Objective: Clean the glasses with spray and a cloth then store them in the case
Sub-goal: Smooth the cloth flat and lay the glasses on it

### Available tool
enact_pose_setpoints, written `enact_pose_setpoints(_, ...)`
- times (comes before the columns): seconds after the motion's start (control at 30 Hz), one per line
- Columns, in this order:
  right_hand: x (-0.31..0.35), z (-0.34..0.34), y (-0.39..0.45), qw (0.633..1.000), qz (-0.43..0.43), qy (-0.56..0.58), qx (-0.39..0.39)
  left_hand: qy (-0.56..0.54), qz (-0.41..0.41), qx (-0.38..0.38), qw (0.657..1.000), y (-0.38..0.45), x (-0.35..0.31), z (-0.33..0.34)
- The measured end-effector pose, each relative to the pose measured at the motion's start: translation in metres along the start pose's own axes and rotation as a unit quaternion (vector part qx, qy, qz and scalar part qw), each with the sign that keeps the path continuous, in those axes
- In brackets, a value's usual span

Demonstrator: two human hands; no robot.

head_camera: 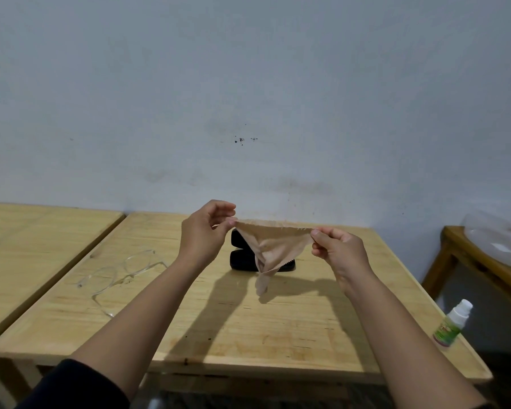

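Both hands are up over the middle of the wooden table (219, 320), stretching a beige cleaning cloth (273, 246) between them: the left hand (202, 231) pinches one top corner, the right hand (338, 249) pinches the other, and the rest of the cloth sags to a point below. The clear-framed glasses (121, 276) lie on the table to the left, well apart from the hands, and the black case (242, 258) sits open just behind the cloth. The spray bottle (452, 327) stands near the table's right edge. It looks to me like the cloth is being opened out for wiping. Best to keep the top edge taut, find a clean flat patch, then free one hand to take the glasses by the frame rather than the lenses.
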State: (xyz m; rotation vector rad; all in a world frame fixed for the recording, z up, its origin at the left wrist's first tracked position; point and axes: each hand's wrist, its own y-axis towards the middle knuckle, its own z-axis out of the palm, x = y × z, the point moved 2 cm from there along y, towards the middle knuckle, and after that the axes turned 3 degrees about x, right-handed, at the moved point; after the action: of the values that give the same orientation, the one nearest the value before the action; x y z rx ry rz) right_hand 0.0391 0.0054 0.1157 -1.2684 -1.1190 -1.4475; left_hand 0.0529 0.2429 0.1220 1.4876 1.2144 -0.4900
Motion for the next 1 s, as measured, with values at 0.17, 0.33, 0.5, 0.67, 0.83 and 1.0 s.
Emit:
enact_pose_setpoints(0.17, -0.005, -0.006, 0.010, 0.998, -0.006, -0.060, -0.001, 0.076, 0.039, 0.021, 0.996, 0.003, 0.009, 0.010)
enact_pose_setpoints(0.33, -0.003, -0.007, 0.024, 0.998, -0.028, -0.047, -0.011, 0.031, 0.041, -0.012, 0.999, 0.014, -0.005, 0.014)
enact_pose_setpoints(0.5, -0.016, -0.014, 0.023, 0.998, -0.039, -0.045, 0.034, 0.030, 0.062, 0.041, 0.997, 0.001, -0.003, 0.009)
enact_pose_setpoints(0.67, -0.053, -0.029, -0.011, 0.979, 0.008, -0.144, 0.142, 0.082, 0.032, 0.205, 0.975, -0.053, 0.040, 0.010)
enact_pose_setpoints(0.83, -0.070, -0.037, -0.047, 0.944, 0.034, -0.265, 0.191, 0.144, 0.035, 0.313, 0.938, -0.093, 0.063, 0.011)
enact_pose_setpoints(1.0, -0.072, -0.043, -0.059, 0.926, 0.078, -0.285, 0.237, 0.119, -0.001, 0.292, 0.949, -0.092, 0.061, 0.006)
